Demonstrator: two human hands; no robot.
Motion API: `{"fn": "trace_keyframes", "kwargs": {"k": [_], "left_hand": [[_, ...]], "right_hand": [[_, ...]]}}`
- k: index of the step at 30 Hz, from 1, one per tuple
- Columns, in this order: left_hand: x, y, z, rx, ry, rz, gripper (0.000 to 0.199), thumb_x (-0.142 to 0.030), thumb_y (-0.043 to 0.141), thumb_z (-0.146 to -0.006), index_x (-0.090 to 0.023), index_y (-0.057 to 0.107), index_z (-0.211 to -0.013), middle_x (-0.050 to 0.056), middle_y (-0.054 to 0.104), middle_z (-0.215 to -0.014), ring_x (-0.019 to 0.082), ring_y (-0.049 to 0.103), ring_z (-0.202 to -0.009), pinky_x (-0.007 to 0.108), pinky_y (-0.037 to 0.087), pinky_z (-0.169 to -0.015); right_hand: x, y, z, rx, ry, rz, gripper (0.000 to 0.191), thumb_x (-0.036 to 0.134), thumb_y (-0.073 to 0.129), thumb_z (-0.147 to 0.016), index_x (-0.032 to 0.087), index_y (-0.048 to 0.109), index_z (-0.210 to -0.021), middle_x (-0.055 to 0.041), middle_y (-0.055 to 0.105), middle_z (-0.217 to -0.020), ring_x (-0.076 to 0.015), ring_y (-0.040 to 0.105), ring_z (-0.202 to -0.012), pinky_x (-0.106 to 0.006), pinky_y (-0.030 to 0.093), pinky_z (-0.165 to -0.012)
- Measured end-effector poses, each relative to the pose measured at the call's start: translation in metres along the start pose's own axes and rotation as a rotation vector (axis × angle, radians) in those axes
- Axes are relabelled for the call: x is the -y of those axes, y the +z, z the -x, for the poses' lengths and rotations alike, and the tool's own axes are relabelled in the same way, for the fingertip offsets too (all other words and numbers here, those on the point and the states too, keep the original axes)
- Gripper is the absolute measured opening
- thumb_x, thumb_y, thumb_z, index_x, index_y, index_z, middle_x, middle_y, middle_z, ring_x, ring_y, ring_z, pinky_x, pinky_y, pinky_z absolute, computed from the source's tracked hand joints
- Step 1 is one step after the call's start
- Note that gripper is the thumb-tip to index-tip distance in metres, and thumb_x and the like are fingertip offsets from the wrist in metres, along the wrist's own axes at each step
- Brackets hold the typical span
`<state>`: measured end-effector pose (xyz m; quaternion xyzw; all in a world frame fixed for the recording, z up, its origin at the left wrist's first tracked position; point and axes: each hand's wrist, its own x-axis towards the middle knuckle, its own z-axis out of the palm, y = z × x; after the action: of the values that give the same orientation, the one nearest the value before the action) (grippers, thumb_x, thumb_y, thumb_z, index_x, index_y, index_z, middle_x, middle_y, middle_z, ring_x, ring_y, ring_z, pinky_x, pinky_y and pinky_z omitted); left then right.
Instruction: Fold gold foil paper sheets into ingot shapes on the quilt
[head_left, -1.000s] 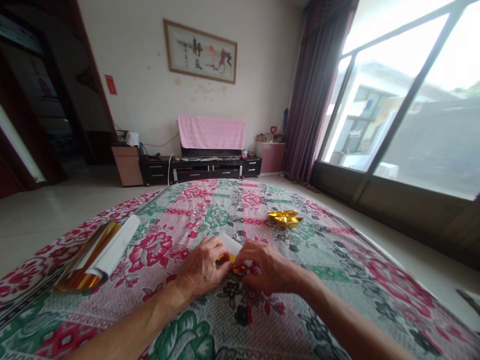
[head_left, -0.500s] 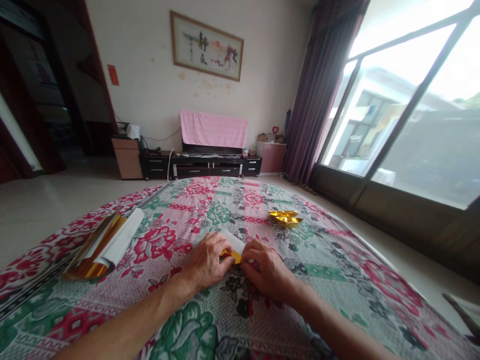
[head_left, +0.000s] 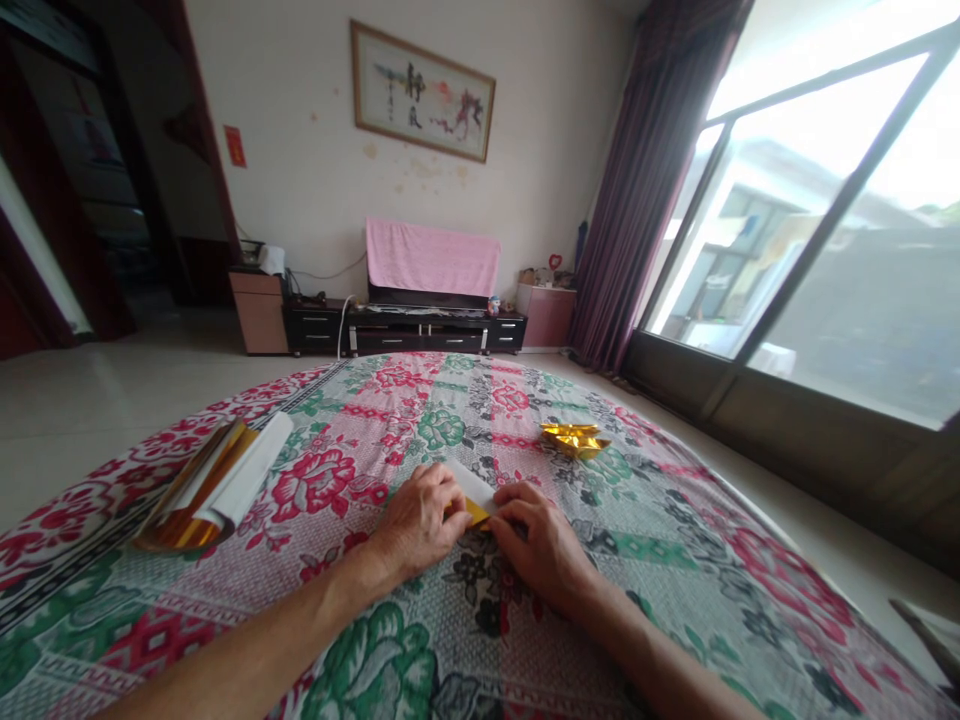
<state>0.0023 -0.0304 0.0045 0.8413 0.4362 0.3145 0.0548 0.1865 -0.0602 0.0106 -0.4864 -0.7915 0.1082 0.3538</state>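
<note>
A sheet of gold foil paper [head_left: 475, 489], white on its back, lies between my hands on the flowered tablecloth. Its near edge is folded over, so a strip of gold shows. My left hand [head_left: 429, 508] pinches the fold from the left, fingers curled and partly hiding the sheet. At the right end of the fold, my right hand [head_left: 538, 535] grips the paper between thumb and fingers. Beyond the right hand sit folded gold foil pieces [head_left: 576, 440], boat-like in shape and close together.
A curled stack of gold and white paper sheets [head_left: 214, 490] lies at the left of the table. The patterned tablecloth [head_left: 375, 660] covers the rounded table. Past it stand a low black cabinet [head_left: 412, 335] and a screen-like object under a pink cloth [head_left: 433, 258].
My right hand has shifted slightly right along the fold, and more of the gold strip shows between the hands. The whole view has moved a little.
</note>
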Motion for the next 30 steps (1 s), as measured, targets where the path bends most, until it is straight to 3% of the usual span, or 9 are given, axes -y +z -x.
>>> {"fn": "trace_keyframes", "kwargs": {"k": [17,24,30], "left_hand": [[-0.006,-0.005,0.0,0.057,-0.03,-0.03,0.009,-0.019,0.057,-0.077,-0.017,0.059,-0.069,0.004,0.055,-0.081,0.018,0.051,-0.084,0.031,0.042,-0.078],[-0.006,-0.005,0.0,0.074,-0.017,0.004,0.007,-0.02,0.056,-0.079,-0.02,0.064,-0.077,0.003,0.058,-0.084,0.018,0.052,-0.087,0.031,0.042,-0.08],[0.001,-0.003,-0.001,0.073,0.043,0.114,0.006,-0.016,0.059,-0.075,-0.019,0.064,-0.072,0.002,0.059,-0.083,0.016,0.054,-0.084,0.029,0.043,-0.078]], "right_hand": [[-0.009,-0.001,-0.004,0.044,-0.013,0.051,0.021,0.021,0.058,-0.079,0.017,0.059,-0.059,-0.004,0.061,-0.091,-0.0147,0.057,-0.082,-0.028,0.044,-0.076],[-0.011,-0.001,-0.002,0.033,-0.111,0.067,0.017,0.022,0.056,-0.082,0.017,0.06,-0.066,-0.0049,0.06,-0.094,-0.0159,0.056,-0.086,-0.031,0.043,-0.08],[-0.007,-0.003,0.002,0.063,-0.169,0.082,0.015,0.023,0.056,-0.082,0.017,0.06,-0.068,-0.0041,0.062,-0.09,-0.0157,0.055,-0.084,-0.032,0.042,-0.08]]}}
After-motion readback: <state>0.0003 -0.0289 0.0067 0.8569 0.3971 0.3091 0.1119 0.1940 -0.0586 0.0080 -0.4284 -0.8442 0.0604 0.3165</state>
